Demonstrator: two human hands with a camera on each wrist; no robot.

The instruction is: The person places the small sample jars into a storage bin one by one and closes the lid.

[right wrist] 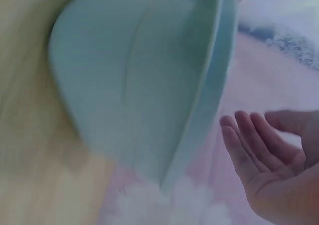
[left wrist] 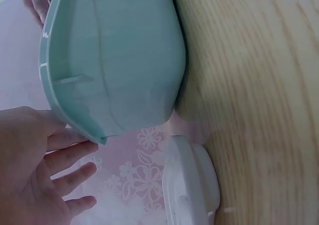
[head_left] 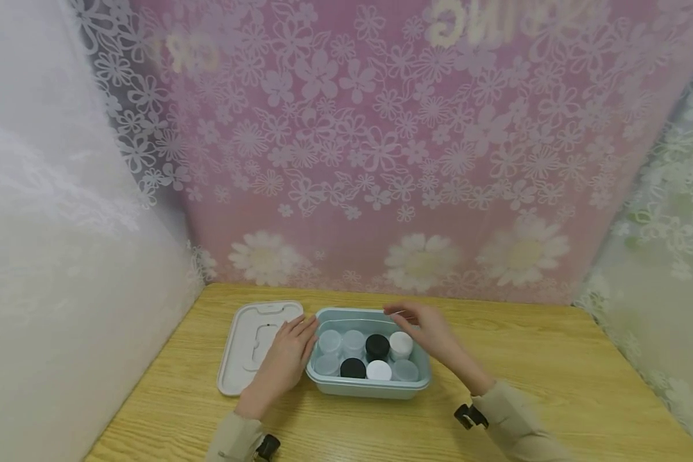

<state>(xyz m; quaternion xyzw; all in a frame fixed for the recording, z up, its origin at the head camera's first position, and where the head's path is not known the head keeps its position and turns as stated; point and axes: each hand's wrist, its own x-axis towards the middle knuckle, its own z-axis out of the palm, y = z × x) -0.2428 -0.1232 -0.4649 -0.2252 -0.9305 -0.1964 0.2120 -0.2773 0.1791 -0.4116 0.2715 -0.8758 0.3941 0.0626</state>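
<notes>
A light blue plastic storage box (head_left: pixel 369 387) sits on the table. Inside it stand small round jars in two rows: two with black lids (head_left: pixel 377 346), two with white lids (head_left: pixel 379 370), and several with clear tops (head_left: pixel 330 342). My left hand (head_left: pixel 291 351) rests at the box's left rim; in the left wrist view its fingers (left wrist: pixel 75 155) are spread and nearly straight by the rim's corner. Over the back right part of the box is my right hand (head_left: pixel 430 327). The right wrist view shows its fingers (right wrist: pixel 259 145) loosely bent beside the rim, holding nothing.
A white lid (head_left: pixel 239 346) with a moulded handle outline lies left of the box, partly under the left forearm in the head view. The wooden table (head_left: pixel 525 359) extends to the right. A pink flowered backdrop (head_left: pixel 352 160) hangs behind, with pale cloths on both sides.
</notes>
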